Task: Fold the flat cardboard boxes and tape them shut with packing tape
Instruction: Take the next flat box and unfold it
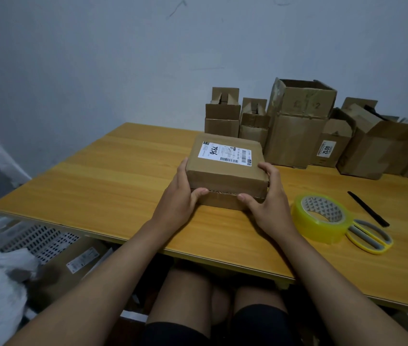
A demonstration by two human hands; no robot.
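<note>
Squat matte cardboard box between left hand and right hand

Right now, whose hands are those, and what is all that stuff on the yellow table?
Those hands belong to a person wearing a camera on their head, so the one picture looks down at what they do. No robot here. The left hand and the right hand grip a brown cardboard box from both sides, thumbs pressing its front edge. The box has a white label on top and sits on a wooden table. To the right lie a roll of clear tape, yellow scissors touching it, and a black pen. More boxes, several open at the top, stand along the wall.
</note>
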